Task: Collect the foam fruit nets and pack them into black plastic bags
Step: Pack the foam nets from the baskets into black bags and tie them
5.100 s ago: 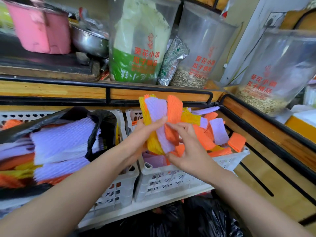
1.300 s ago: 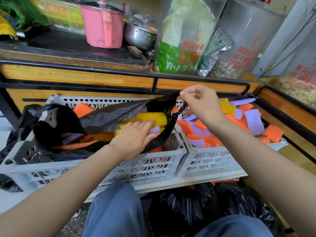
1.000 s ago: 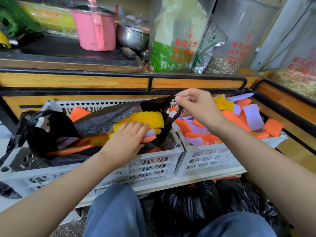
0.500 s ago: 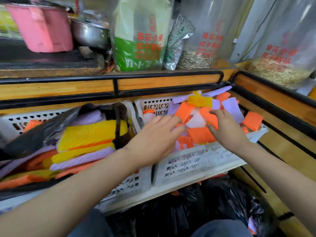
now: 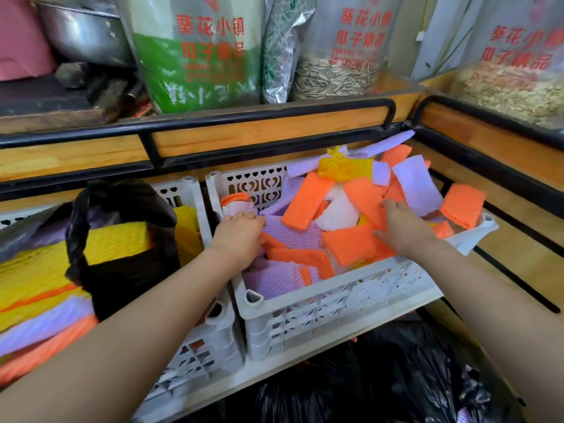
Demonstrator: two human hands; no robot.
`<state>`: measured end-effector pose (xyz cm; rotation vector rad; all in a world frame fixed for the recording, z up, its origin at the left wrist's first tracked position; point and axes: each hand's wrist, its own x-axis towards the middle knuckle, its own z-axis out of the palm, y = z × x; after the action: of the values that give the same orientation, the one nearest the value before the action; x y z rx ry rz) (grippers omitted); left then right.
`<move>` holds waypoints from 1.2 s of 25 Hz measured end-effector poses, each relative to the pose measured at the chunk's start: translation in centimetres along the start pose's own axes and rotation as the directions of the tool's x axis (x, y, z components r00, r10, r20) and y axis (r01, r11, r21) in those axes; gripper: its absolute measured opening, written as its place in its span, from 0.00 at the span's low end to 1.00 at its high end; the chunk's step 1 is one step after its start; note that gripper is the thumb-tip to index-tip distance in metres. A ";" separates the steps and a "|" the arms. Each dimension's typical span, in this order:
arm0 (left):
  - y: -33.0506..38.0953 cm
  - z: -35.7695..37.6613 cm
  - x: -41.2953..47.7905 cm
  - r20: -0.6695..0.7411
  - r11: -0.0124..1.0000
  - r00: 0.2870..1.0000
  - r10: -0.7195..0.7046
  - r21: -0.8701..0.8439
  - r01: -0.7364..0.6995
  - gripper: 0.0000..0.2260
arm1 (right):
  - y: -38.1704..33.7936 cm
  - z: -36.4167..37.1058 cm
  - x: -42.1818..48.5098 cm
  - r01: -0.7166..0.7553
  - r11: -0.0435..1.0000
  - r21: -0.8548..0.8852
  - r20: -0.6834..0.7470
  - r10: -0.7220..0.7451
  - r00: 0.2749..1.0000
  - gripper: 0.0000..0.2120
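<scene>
Loose orange, purple, white and yellow foam nets (image 5: 308, 206) fill the right white crate (image 5: 335, 303). My left hand (image 5: 238, 236) reaches into the crate's left side, its fingers curled down into the purple and white nets. On the right of the pile, my right hand (image 5: 403, 230) rests on the orange nets with fingers stretched out. The open black plastic bag (image 5: 122, 239) lies in the left white crate (image 5: 207, 346), stacked with flat yellow, purple and orange nets (image 5: 45, 270).
A wooden shelf with a black rail (image 5: 259, 117) runs behind the crates and carries clear bags of seeds (image 5: 335, 71) and a metal pot (image 5: 82, 35). Filled black bags (image 5: 396, 377) lie below the crates. A wooden counter (image 5: 503, 239) is at the right.
My left hand has left the black bag and my right hand has let go of the bag's rim. Both have moved into the right crate, onto the loose nets.
</scene>
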<state>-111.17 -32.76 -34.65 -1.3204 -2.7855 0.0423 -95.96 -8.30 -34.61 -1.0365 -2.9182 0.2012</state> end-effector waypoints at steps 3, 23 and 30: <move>0.1 -0.5 -0.1 -0.026 0.999 0.999 -0.040 -0.028 0.039 0.09 | -0.3 -0.2 -0.1 0.031 1.000 0.001 -0.110 -0.031 0.993 0.18; 3.9 -3.8 -3.8 0.076 -0.368 0.933 -0.352 -0.928 -0.063 0.08 | -11.3 -2.3 -7.6 0.691 0.656 0.304 -0.422 -0.557 0.715 0.17; 2.0 -3.9 -4.0 -0.023 -0.006 0.836 -0.548 -0.999 -0.031 0.02 | -7.9 0.4 -4.4 0.129 0.866 0.483 0.027 -0.162 0.986 0.40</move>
<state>-106.87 -34.63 -31.02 -0.4538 -2.2913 -2.3288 -97.53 -17.14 -33.90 -0.7342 -2.7526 0.9152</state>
